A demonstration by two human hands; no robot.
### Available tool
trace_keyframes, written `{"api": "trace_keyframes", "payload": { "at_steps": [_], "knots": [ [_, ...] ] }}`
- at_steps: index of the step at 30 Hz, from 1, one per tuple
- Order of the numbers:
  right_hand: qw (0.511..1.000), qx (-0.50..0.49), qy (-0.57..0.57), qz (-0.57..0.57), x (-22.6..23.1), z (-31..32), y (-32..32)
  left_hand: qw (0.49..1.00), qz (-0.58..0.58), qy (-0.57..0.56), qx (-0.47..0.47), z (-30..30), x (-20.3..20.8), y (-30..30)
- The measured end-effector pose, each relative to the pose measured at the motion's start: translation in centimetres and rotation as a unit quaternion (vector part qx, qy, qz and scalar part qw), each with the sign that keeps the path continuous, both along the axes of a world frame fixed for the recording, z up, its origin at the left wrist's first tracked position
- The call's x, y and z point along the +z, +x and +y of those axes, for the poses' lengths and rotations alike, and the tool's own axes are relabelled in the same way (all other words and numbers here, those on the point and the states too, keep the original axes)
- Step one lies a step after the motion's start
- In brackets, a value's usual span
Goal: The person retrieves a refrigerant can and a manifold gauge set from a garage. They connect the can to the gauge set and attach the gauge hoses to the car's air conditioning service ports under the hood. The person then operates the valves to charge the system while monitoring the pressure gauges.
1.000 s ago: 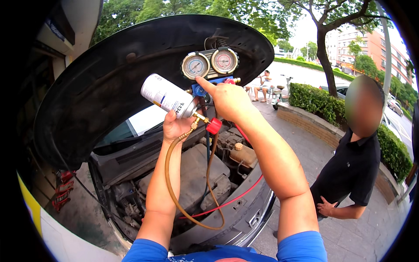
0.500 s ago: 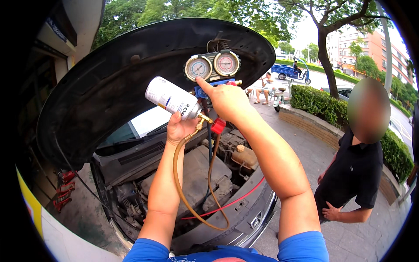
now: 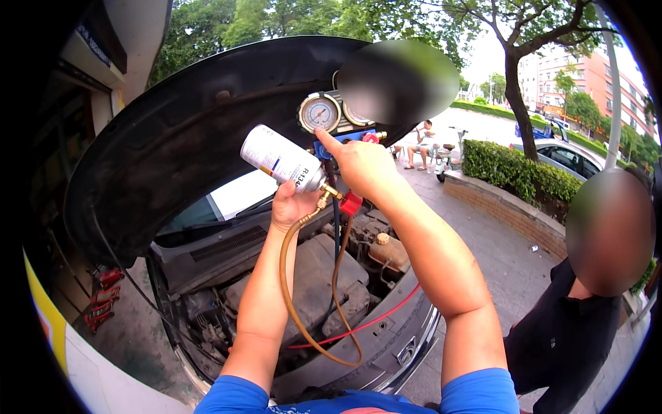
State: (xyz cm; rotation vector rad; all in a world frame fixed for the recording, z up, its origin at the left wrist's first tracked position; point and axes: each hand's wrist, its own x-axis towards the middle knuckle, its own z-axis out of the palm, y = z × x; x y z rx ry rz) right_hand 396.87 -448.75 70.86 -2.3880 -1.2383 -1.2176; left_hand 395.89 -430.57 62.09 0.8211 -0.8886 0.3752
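Note:
My left hand (image 3: 293, 203) is wrapped round a white refrigerant can (image 3: 279, 157), tilted with its valve end toward the lower right. A brass tap (image 3: 331, 192) with a red knob (image 3: 351, 203) sits on that end, and a brown hose (image 3: 284, 276) loops down from it. My right hand (image 3: 369, 165) points with its index finger stretched to the lower rim of the left pressure gauge (image 3: 320, 113); its other fingers are curled and partly hidden. Below the gauges is the blue manifold (image 3: 321, 150). A blurred patch covers most of the right gauge.
The car's raised hood (image 3: 172, 138) arches behind the gauges, above the engine cover (image 3: 321, 276) and a coolant tank (image 3: 389, 255). A red hose (image 3: 365, 323) crosses the front edge. A person in black (image 3: 565, 338) stands close at right. Red jacks (image 3: 102, 303) lie at left.
The person in black appears nearer and lower at the right edge. The can, gauges and my hands sit slightly further right and lower in the picture. The finger still points at the left gauge.

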Motion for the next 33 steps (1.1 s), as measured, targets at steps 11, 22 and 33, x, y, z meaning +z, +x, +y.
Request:
{"api": "trace_keyframes", "payload": {
  "at_steps": [11,22,33],
  "knots": [
    [1.0,-0.003,-0.009,0.013,0.6,0.4,-0.7,1.0,-0.01,-0.011,-0.005,-0.1,-0.4,0.4],
    [1.0,-0.004,0.005,0.015,0.3,0.1,-1.2,1.0,-0.004,-0.007,0.003,-0.5,-0.1,0.0],
    [0.99,0.035,0.126,0.054,-3.4,-1.8,-0.8,1.0,-0.004,0.007,0.005,-0.3,0.2,0.2]
  ]
}}
